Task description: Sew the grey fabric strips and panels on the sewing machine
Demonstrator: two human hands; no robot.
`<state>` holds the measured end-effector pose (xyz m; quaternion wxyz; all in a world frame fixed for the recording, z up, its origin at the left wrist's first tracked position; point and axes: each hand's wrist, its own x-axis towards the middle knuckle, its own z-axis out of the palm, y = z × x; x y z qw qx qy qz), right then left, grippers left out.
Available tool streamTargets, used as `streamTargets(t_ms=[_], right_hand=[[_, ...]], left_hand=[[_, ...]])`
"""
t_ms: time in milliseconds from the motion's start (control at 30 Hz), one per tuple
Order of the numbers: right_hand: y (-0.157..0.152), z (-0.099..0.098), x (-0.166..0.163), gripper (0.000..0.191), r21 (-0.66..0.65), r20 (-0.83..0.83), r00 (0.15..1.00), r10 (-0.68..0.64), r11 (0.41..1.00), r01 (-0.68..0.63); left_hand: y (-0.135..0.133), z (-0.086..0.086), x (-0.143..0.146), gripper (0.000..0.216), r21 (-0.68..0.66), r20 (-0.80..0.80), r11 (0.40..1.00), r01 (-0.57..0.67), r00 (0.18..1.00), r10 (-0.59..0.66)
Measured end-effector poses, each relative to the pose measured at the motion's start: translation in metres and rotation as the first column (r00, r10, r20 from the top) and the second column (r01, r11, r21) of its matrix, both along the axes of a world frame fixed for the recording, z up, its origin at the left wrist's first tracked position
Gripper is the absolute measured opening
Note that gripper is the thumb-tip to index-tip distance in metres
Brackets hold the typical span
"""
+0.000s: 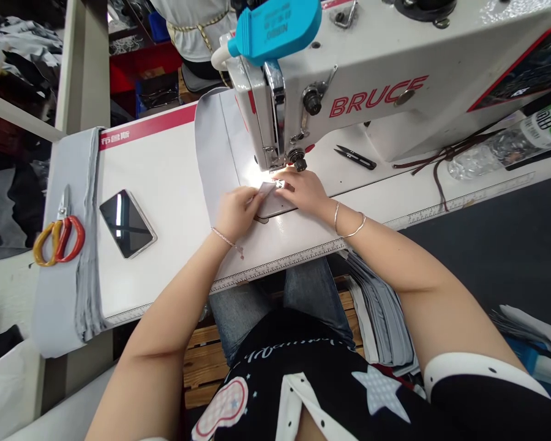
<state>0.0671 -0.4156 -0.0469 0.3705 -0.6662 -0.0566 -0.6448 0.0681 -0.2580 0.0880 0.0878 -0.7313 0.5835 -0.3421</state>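
My left hand [236, 211] pinches the near corner of a small grey fabric piece [267, 190] lying on the sewing machine bed. My right hand [305, 188] is closed on the same piece just right of the presser foot [279, 166], fingertips pressed at the lit spot under the needle. A larger sheet of grey fabric [211, 153] lies beneath and runs back behind the white sewing machine [376, 79]. The piece's far edge is hidden under the machine head.
A phone [127, 223] lies on the white table left of my hands. Orange and red scissors [59, 236] rest on a grey fabric stack [67, 269] at the left edge. Thread snips [356, 157], dark cords and a water bottle [509, 144] sit right. More grey pieces [383, 312] lie stacked by my right knee.
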Motion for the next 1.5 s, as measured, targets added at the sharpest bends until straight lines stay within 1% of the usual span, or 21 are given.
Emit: streamTargets(t_ms=[67, 133, 233, 333, 400, 433, 500, 567, 633, 733, 800, 933, 1067, 1133, 1200, 1267, 1300, 1367, 1400, 1433, 1500], right_hand=[[-0.001, -0.006, 0.000, 0.026, -0.068, 0.087, 0.996, 0.015, 0.998, -0.009], [-0.002, -0.012, 0.001, 0.024, -0.162, 0.176, 0.984, 0.028, 0.987, 0.001], [-0.004, -0.021, 0.004, 0.024, -0.290, 0.272, 0.962, 0.039, 0.956, 0.043], [-0.002, -0.025, 0.008, 0.025, -0.323, 0.336, 0.942, 0.030, 0.942, 0.085], [0.000, -0.023, 0.008, 0.024, -0.311, 0.339, 0.940, 0.038, 0.948, 0.074], [0.000, -0.021, 0.008, 0.023, -0.303, 0.322, 0.945, 0.060, 0.952, 0.043], [0.001, -0.017, 0.006, 0.019, -0.271, 0.253, 0.957, 0.140, 0.960, -0.069], [0.000, -0.011, 0.003, 0.016, -0.195, 0.173, 0.957, 0.234, 0.960, -0.200], [-0.001, -0.006, -0.001, 0.014, -0.095, 0.107, 0.941, 0.322, 0.945, -0.313], [-0.001, 0.000, -0.006, 0.013, 0.014, 0.057, 0.905, 0.422, 0.906, -0.423], [-0.001, 0.002, -0.008, 0.013, 0.047, 0.054, 0.889, 0.454, 0.888, -0.457], [0.000, 0.004, -0.008, 0.014, 0.061, 0.065, 0.873, 0.483, 0.871, -0.487], [-0.001, 0.004, -0.010, 0.012, 0.058, 0.066, 0.876, 0.477, 0.875, -0.481], [-0.001, 0.003, -0.012, 0.012, 0.040, 0.048, 0.895, 0.444, 0.894, -0.446], [-0.001, 0.000, -0.014, 0.013, -0.030, 0.021, 0.938, 0.347, 0.938, -0.346], [0.001, -0.006, -0.015, 0.017, -0.167, 0.015, 0.987, 0.161, 0.974, -0.156], [0.003, -0.010, -0.016, 0.020, -0.245, 0.026, 0.998, 0.049, 0.969, -0.042], [0.006, -0.017, -0.015, 0.026, -0.371, 0.072, 0.986, -0.148, 0.914, 0.164], [0.008, -0.020, -0.014, 0.029, -0.412, 0.097, 0.971, -0.218, 0.879, 0.239], [0.010, -0.022, -0.013, 0.032, -0.442, 0.121, 0.955, -0.272, 0.847, 0.297], [0.012, -0.025, -0.011, 0.036, -0.478, 0.159, 0.928, -0.338, 0.796, 0.372]], left_hand=[[0.003, -0.005, 0.002, 0.032, 0.117, 0.095, 0.992, 0.047, 0.994, -0.058], [0.005, -0.011, 0.004, 0.035, 0.190, 0.167, 0.981, 0.039, 0.983, -0.072], [0.007, -0.018, 0.007, 0.038, 0.201, 0.257, 0.979, -0.012, 0.966, -0.041], [0.007, -0.021, 0.007, 0.035, 0.188, 0.270, 0.981, -0.043, 0.963, -0.009], [0.007, -0.021, 0.005, 0.033, 0.183, 0.245, 0.982, -0.051, 0.970, 0.005], [0.007, -0.021, 0.004, 0.031, 0.180, 0.226, 0.982, -0.054, 0.974, 0.012], [0.006, -0.020, 0.001, 0.024, 0.160, 0.182, 0.985, -0.064, 0.983, 0.035], [0.005, -0.019, -0.002, 0.015, 0.117, 0.144, 0.989, -0.093, 0.987, 0.075], [0.003, -0.019, -0.002, 0.010, 0.071, 0.121, 0.989, -0.128, 0.986, 0.118], [0.002, -0.016, 0.001, 0.010, 0.034, 0.110, 0.990, -0.140, 0.985, 0.135], [0.002, -0.014, 0.004, 0.012, 0.019, 0.098, 0.992, -0.124, 0.988, 0.121], [0.001, -0.010, 0.006, 0.013, 0.014, 0.072, 0.993, -0.114, 0.991, 0.113], [0.000, -0.007, 0.003, 0.016, 0.022, 0.077, 0.993, -0.116, 0.991, 0.114], [0.002, -0.008, 0.003, 0.017, 0.029, 0.103, 0.994, -0.110, 0.989, 0.106], [0.004, -0.010, 0.003, 0.023, 0.062, 0.152, 0.992, -0.112, 0.983, 0.102], [0.008, -0.013, 0.004, 0.029, 0.116, 0.236, 0.985, -0.125, 0.967, 0.095], [0.009, -0.015, 0.004, 0.031, 0.148, 0.290, 0.980, -0.134, 0.953, 0.086], [0.013, -0.017, 0.004, 0.032, 0.207, 0.403, 0.967, -0.152, 0.913, 0.057], [0.014, -0.018, 0.004, 0.032, 0.232, 0.451, 0.960, -0.160, 0.892, 0.039], [0.015, -0.019, 0.004, 0.033, 0.253, 0.489, 0.953, -0.164, 0.872, 0.021], [0.017, -0.019, 0.004, 0.035, 0.280, 0.534, 0.946, -0.162, 0.846, -0.014]])
